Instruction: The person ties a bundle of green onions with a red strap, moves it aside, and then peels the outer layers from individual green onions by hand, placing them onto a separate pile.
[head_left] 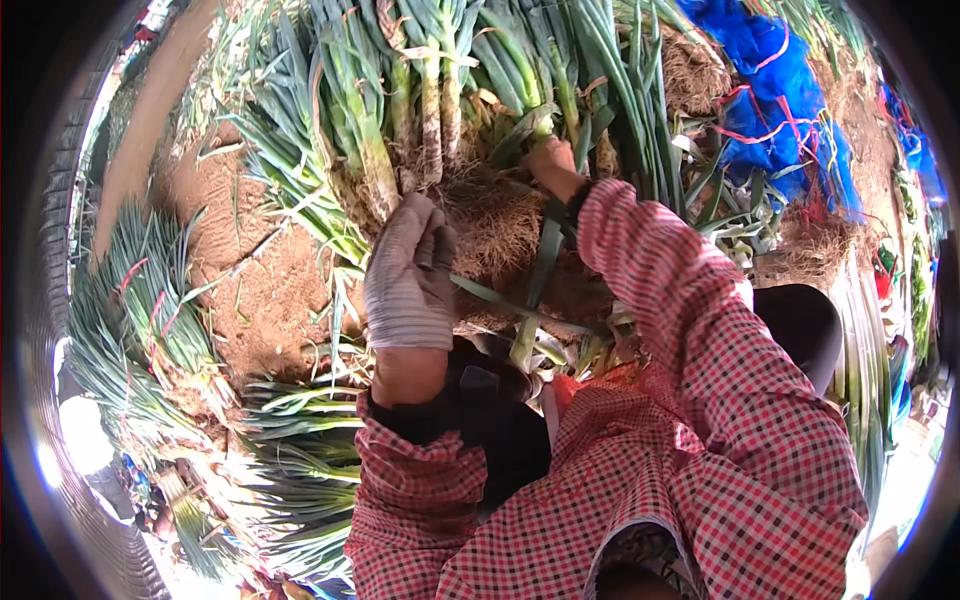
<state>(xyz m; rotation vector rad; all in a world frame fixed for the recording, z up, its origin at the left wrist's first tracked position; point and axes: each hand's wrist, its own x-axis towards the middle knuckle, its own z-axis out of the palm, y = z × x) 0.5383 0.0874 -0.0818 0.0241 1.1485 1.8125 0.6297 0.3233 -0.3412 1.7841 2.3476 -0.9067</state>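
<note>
Big green onions point(430, 90) with soil-stained stalks stand heaped in front of me, leaves pointing away and roots toward me. My left hand point(410, 265), in a pale, dirty glove, has its fingers curled in at the foot of a stalk point(378, 175) on the heap's left side. Farther right, my bare right hand point(553, 165) closes at the base of another green onion point(543, 125); leaves partly cover its fingertips. Between the hands lies a brown tangle of roots point(500, 225). Loose leaves point(525, 340) are strewn below it.
Tied bundles of green onions point(150, 310) lie on the soil at left, with more point(300, 460) beside my left arm. Blue netting point(770, 90) with pink ties sits at the upper right. Bare soil point(260, 290) shows left of the heap. White stalks point(862, 370) lie at far right.
</note>
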